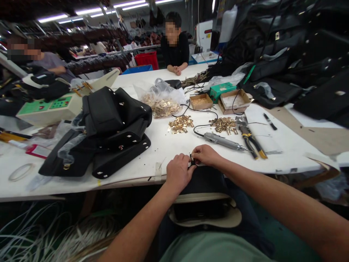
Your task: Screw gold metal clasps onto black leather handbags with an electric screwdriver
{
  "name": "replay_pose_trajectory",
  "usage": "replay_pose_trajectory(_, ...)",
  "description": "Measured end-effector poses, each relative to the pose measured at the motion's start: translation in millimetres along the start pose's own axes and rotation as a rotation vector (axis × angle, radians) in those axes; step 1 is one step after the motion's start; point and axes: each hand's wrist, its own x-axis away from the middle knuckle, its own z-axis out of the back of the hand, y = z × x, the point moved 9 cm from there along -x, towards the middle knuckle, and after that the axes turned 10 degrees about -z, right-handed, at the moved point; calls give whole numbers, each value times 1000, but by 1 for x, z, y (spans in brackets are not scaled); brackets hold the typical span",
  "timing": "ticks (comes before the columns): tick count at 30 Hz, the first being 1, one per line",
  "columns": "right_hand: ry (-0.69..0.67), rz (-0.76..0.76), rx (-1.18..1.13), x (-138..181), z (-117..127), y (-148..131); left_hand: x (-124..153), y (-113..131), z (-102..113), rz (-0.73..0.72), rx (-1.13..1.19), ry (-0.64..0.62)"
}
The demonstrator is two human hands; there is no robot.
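Observation:
My left hand (178,173) and my right hand (205,154) meet at the near edge of the white table (169,145). Both are closed in a pinch on the top edge of a black leather piece (204,180) that hangs down over my lap. A small dark fitting sits between the fingertips; I cannot make it out. An electric screwdriver (222,141) with a black cord lies just beyond my right hand. Two heaps of gold metal fittings (180,124) (223,124) lie behind it.
A stack of black bag parts (114,127) lies at left. Pliers (252,140) rest at right. Small cardboard boxes (233,102), a green box (222,89), a plastic bag of gold fittings (162,100) and a machine with a green panel (46,107) stand farther back. Two people are across the table.

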Motion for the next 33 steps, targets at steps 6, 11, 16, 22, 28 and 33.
replay_pose_trajectory(6,125,25,188,-1,10,-6,3,9,-8,-206,-4,134)
replay_pose_trajectory(11,147,22,232,-2,8,-1,9,5,-12,-303,49,114)
replay_pose_trajectory(16,233,15,227,2,12,-1,9,9,-15,-317,20,90)
replay_pose_trajectory(22,206,37,237,-1,12,-6,11,10,-19,-305,-48,119)
replay_pose_trajectory(28,177,107,211,-3,13,-13,8,15,-14,-338,-126,65)
replay_pose_trajectory(33,202,229,143,11,31,-16,8,16,-13,-320,-155,81)
